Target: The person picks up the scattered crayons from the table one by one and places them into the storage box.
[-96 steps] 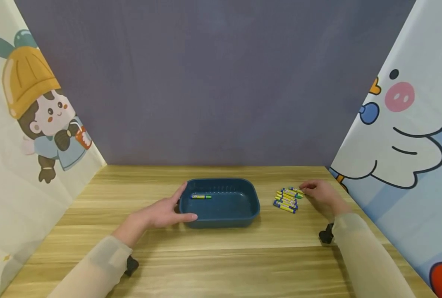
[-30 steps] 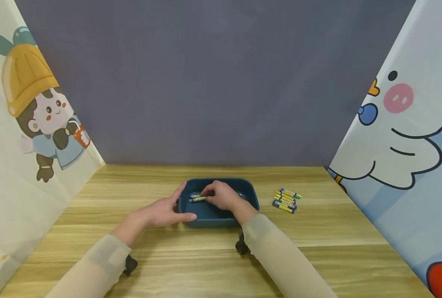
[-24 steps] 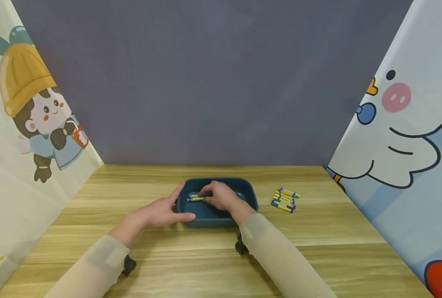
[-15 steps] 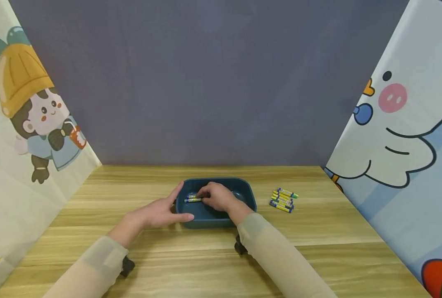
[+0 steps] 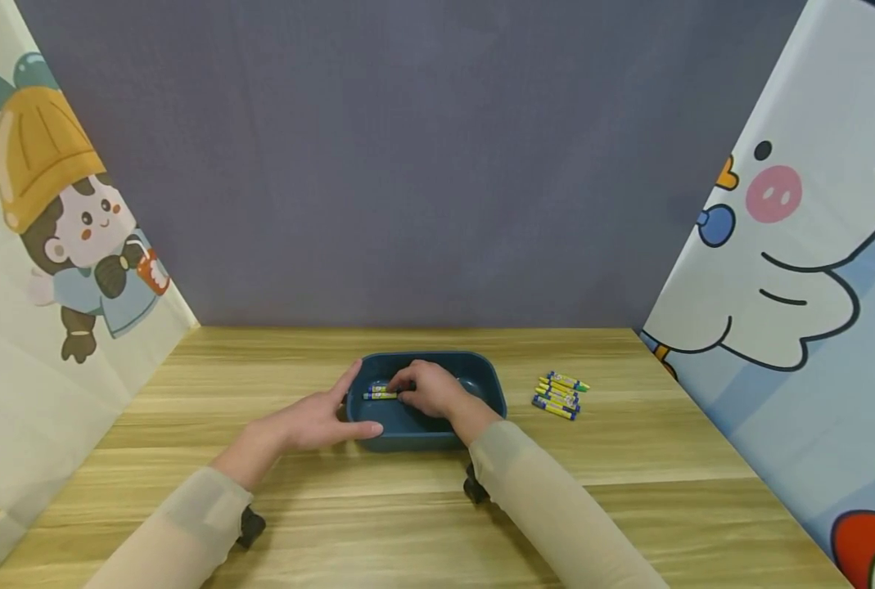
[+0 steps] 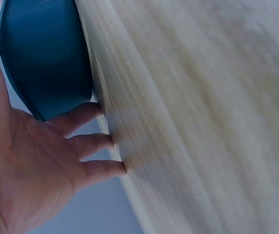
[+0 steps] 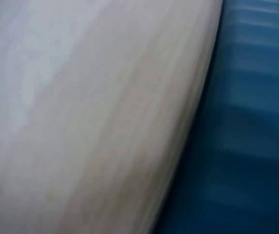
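Note:
A dark blue rectangular tray [image 5: 415, 442] sits on the wooden table in the head view. Over its left end my left hand [image 5: 312, 423] is spread, thumb across the near rim and index finger along the left side. The left wrist view shows that hand's fingers [image 6: 100, 141] extended, their tips at the table beside the tray wall [image 6: 46, 53]. My right hand [image 5: 437, 393] reaches inside the tray and pinches the right end of a yellow crayon [image 5: 378, 396] on the tray floor. Just behind it lies another crayon [image 5: 378, 388], partly covered by the fingers.
Several yellow-and-blue crayons [image 5: 557, 397] lie in a small group on the table to the right of the tray. A grey backdrop [image 5: 422, 164] rises behind the table, with cartoon-printed panels [image 5: 813, 294] at both sides. The right wrist view shows mostly tray wall [image 7: 246, 146] and table.
My right hand has come from the crayon group into the tray with a crayon, laying it beside the first and nudging it slightly left. My left hand has stayed at the tray's left end.

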The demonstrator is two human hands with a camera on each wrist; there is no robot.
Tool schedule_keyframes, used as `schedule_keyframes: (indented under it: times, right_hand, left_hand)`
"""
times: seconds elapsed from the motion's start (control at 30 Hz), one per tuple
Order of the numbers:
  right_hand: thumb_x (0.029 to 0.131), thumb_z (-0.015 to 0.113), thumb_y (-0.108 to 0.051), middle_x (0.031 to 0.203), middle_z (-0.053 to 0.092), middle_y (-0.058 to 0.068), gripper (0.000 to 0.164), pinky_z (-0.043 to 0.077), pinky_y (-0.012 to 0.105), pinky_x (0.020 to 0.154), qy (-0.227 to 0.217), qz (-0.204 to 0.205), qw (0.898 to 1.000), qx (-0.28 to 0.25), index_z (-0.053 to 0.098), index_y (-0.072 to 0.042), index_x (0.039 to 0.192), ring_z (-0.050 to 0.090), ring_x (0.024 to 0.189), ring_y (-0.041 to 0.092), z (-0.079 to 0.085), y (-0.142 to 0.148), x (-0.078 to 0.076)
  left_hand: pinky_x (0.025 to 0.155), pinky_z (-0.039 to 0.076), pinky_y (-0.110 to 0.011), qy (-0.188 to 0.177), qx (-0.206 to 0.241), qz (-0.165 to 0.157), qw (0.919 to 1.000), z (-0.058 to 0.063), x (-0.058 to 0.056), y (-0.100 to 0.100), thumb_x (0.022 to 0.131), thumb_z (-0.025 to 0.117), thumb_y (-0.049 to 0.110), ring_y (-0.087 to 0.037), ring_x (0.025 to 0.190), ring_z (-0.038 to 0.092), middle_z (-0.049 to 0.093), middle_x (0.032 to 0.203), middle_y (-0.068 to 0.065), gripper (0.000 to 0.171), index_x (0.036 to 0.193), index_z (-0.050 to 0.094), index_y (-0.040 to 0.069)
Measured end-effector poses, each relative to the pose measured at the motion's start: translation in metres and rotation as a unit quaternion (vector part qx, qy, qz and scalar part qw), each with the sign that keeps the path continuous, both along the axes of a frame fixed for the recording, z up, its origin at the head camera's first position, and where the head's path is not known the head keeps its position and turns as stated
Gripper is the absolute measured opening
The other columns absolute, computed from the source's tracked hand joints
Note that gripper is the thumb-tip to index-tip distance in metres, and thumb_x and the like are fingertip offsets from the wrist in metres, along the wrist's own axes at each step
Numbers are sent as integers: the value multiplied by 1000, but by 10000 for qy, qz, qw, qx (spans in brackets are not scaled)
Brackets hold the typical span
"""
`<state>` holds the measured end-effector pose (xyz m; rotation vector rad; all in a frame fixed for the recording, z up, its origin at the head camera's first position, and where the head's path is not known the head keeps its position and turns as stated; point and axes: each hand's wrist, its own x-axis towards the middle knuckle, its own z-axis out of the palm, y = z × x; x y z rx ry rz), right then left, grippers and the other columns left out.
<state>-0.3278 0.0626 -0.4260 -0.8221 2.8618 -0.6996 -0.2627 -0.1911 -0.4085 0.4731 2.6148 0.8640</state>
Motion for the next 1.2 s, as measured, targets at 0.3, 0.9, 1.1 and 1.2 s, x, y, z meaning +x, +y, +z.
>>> schedule_keyframes:
  times: [0.3, 0.9, 1.1, 1.2]
  right_hand:
    - [106, 75, -15, 120, 71, 3, 22, 57, 45, 103, 45, -42, 9997, -241, 83, -22, 125, 68, 110, 22, 5, 1, -1]
    - [108, 71, -15, 117, 72, 12, 24, 51, 34, 70, 419, -360, 9851, -1628, 81, -10, 129, 62, 82, 19, 53, 110, -11]
    - [110, 68, -17, 130, 73, 18, 27, 58, 46, 86, 246, -903, 9876, -1261, 78, -7, 133, 69, 105, 30, 41, 199, -15]
    - [112, 65, -16, 136, 72, 22, 30, 59, 45, 87, -16, -1051, 9883, -1102, 76, -4, 136, 69, 110, 32, 28, 240, -17]
  left_hand:
    - [115, 50, -61, -63, 49, 21, 10000, 0, 0, 0, 94, 69, 79, -40, 145, 60, 54, 163, -29, 126, 177, -13, 32]
    - [120, 45, -65, 34, -17, 22, 10000, 1, 2, 1, 93, 70, 80, -46, 149, 56, 48, 165, -32, 126, 176, -15, 37]
    - [120, 46, -65, -33, -19, 47, 10000, -1, 2, 1, 93, 70, 80, -46, 149, 56, 48, 166, -32, 125, 176, -15, 38]
    - [120, 45, -66, -43, 7, 45, 10000, -2, 1, 2, 93, 70, 80, -46, 149, 56, 47, 167, -32, 125, 175, -15, 40]
